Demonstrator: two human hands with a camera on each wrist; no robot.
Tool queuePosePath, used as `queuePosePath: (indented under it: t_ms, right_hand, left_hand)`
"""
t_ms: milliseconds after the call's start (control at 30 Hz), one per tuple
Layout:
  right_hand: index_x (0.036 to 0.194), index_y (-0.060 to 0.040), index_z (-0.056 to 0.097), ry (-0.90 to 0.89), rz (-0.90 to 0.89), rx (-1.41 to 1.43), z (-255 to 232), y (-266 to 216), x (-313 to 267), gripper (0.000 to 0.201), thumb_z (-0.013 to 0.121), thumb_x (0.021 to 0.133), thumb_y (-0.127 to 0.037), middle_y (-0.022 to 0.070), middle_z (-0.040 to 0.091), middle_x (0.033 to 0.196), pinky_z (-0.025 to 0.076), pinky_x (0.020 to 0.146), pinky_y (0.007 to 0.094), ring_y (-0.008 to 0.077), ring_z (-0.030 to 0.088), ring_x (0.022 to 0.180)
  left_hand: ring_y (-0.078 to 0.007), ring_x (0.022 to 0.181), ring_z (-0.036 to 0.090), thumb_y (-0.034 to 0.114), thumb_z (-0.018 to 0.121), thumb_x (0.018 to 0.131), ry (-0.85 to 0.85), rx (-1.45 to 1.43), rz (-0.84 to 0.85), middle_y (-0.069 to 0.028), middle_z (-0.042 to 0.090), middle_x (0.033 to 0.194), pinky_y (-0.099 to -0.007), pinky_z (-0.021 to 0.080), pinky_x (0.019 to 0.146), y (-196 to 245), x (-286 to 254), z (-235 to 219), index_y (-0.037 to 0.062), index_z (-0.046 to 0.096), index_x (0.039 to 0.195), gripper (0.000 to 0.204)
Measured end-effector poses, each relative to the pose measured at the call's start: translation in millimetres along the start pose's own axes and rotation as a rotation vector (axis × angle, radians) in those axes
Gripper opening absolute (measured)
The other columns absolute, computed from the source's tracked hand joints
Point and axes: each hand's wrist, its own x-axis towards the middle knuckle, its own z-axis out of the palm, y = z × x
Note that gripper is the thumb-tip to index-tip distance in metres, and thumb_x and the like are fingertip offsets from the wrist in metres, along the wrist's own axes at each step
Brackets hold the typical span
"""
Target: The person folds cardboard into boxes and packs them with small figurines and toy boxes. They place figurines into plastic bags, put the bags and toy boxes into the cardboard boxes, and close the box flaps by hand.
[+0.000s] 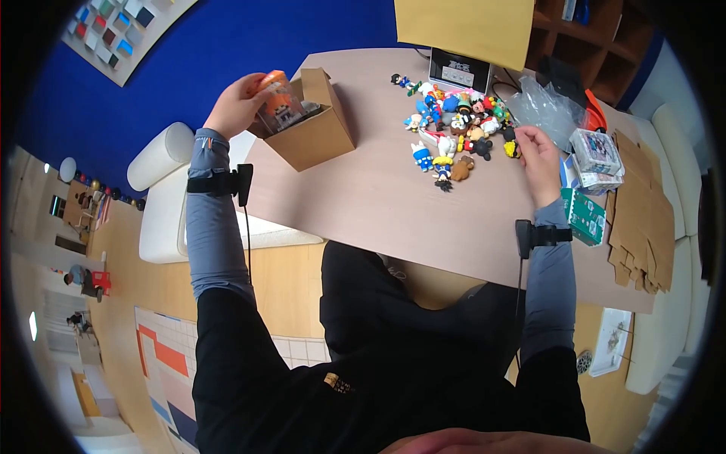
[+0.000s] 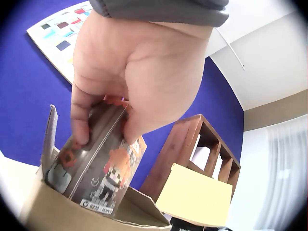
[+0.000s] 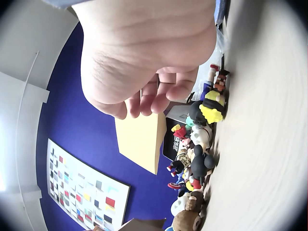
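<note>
My left hand (image 1: 238,106) grips a small orange toy box (image 1: 281,106) from above, thumb on one side and fingers on the other. A blocky orange-haired character and several printed digits show on its face in the left wrist view. The toy box stands tilted in the mouth of an open cardboard box (image 1: 321,136), its lower end behind the carton's wall. At the right of a pile of figurines (image 1: 457,121), my right hand (image 1: 538,163) hovers with loosely bent fingers and nothing between them. A yellow-and-black figurine (image 3: 211,107) sits close by its fingertips.
Stacked small boxes (image 1: 597,155), a green box (image 1: 584,216) and flattened cardboard (image 1: 643,212) lie at the table's right side. Clear plastic wrap (image 1: 548,110) is behind the right hand. A black device (image 1: 460,72) and yellow panel (image 1: 465,23) stand at the back.
</note>
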Motion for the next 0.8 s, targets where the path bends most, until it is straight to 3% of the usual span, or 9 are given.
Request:
queuePosePath:
  t_ms: [233,367,400,500,533,633,700,733,800]
  right_hand:
    - [0.112,0.0016,0.068,-0.009,-0.011,-0.005,-1.2,0.6,-0.6,0.019,0.067,0.1,-0.013,0.0004,0.069,0.101,0.048,0.081,0.0192,0.0045,0.062,0.091]
    - [0.113,0.0022,0.068,-0.003,-0.001,0.009,-1.6,-1.5,-0.7,0.02,0.067,0.1,-0.013,0.0011,0.07,0.101,0.049,0.081,0.0197,0.0049,0.063,0.092]
    - [0.113,0.0022,0.068,0.004,0.0,0.007,-2.0,-1.3,-0.7,0.02,0.067,0.1,-0.013,0.0011,0.07,0.101,0.049,0.081,0.0197,0.0049,0.063,0.092]
    - [0.112,0.0016,0.069,0.01,-0.002,0.011,-1.0,-0.3,-0.1,0.019,0.067,0.1,-0.013,0.0009,0.07,0.101,0.049,0.081,0.0197,0.0049,0.063,0.092]
    - [0.112,0.0006,0.069,0.0,-0.001,-0.02,-0.7,-0.2,0.0,0.019,0.067,0.099,-0.014,0.001,0.07,0.1,0.05,0.082,0.0204,0.0055,0.063,0.091]
    - [0.111,-0.0037,0.07,0.008,-0.132,-0.161,3.1,0.8,-0.1,0.02,0.066,0.1,-0.02,-0.0014,0.069,0.095,0.048,0.072,0.0216,0.0062,0.061,0.082]
    - [0.112,-0.0022,0.07,0.002,-0.081,-0.195,2.3,-4.7,-1.7,0.022,0.068,0.099,-0.019,0.0028,0.072,0.102,0.052,0.082,0.0251,0.0101,0.065,0.091]
    - [0.111,-0.0022,0.071,0.011,-0.089,-0.162,0.9,1.6,-0.2,0.021,0.068,0.098,-0.019,0.0032,0.072,0.101,0.052,0.08,0.0248,0.0097,0.065,0.09]
    - [0.109,-0.0021,0.072,0.039,-0.095,-0.145,1.2,-0.6,-2.1,0.021,0.07,0.097,-0.02,0.0032,0.073,0.097,0.052,0.078,0.0246,0.0088,0.065,0.087]
  left_hand:
    - [-0.0205,0.106,0.065,0.019,0.068,0.098,-0.301,-0.149,0.035,-0.0124,0.066,0.125,-0.0337,0.059,0.085,-7.2,19.6,30.4,-0.001,0.054,0.142,0.05]
    - [-0.0192,0.107,0.068,0.013,0.069,0.094,-0.178,0.127,0.215,-0.0115,0.07,0.119,-0.0328,0.057,0.089,-12.7,21.0,54.1,-0.0033,0.055,0.14,0.05]
    - [-0.0228,0.101,0.071,0.015,0.069,0.093,-0.049,0.195,0.197,-0.0132,0.073,0.11,-0.0349,0.057,0.087,-10.0,15.1,60.5,-0.0007,0.061,0.133,0.044]
    - [-0.0288,0.093,0.072,0.018,0.07,0.092,-0.025,0.388,0.075,-0.016,0.074,0.102,-0.0389,0.056,0.083,-8.0,17.5,68.7,0.0016,0.067,0.124,0.037]
    - [-0.0325,0.088,0.071,0.021,0.072,0.09,-0.01,0.399,0.181,-0.0185,0.073,0.099,-0.0405,0.056,0.08,-32.9,25.6,73.3,0.0033,0.069,0.117,0.032]
    - [-0.0284,0.099,0.071,0.031,0.071,0.094,-0.067,0.395,0.097,-0.0146,0.073,0.108,-0.0407,0.055,0.085,-47.8,33.0,77.0,0.0093,0.066,0.127,0.039]
    - [-0.0305,0.1,0.07,0.031,0.071,0.094,-0.076,0.24,0.133,-0.0143,0.073,0.109,-0.0401,0.055,0.086,-39.6,30.8,78.1,0.0078,0.065,0.126,0.039]
    - [-0.0285,0.101,0.07,0.027,0.073,0.094,-0.094,0.212,0.208,-0.0131,0.073,0.111,-0.0391,0.054,0.088,-72.5,51.3,82.9,0.0064,0.065,0.125,0.038]
    - [-0.0332,0.105,0.07,0.024,0.076,0.089,-0.125,0.415,0.21,-0.0184,0.072,0.114,-0.0408,0.054,0.089,-34.2,36.3,70.3,0.0045,0.067,0.122,0.039]
